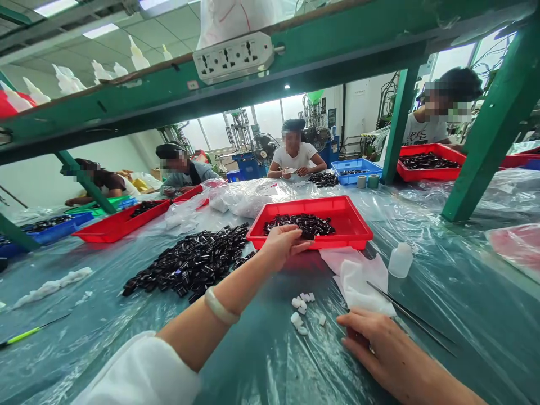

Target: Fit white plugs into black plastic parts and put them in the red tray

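Black plastic pieces (189,261): loose heap on the plastic sheet (426,360), just left of the left hand; a smaller batch lies in the red tray (343,216), directly ahead of that hand.

Left hand (287,244): palm down at the tray's near rim, fingers together and loosely extended; open, no piece visible in them. Rim contact cannot be told.

Right hand (371,343): low on the sheet, well behind the tray, fingers curled inward. Grip cannot be told; fingers partly hide the palm.

Near right hand: tweezers (409,315) lie just beside the fingers; white cloth (358,281) lies ahead of them, and a small plastic bottle (400,260) stands beyond the tweezers.

Between hands: small white pieces (301,312) sit in a loose cluster on the sheet.

Left wrist: pale bangle (217,306), worn above a white sleeve (139,371).

Far side of table, well ahead of both hands: co-worker (295,154) seated, hands at a small black heap; blue tray (356,169) and a second red tray (430,169) to that person's side.
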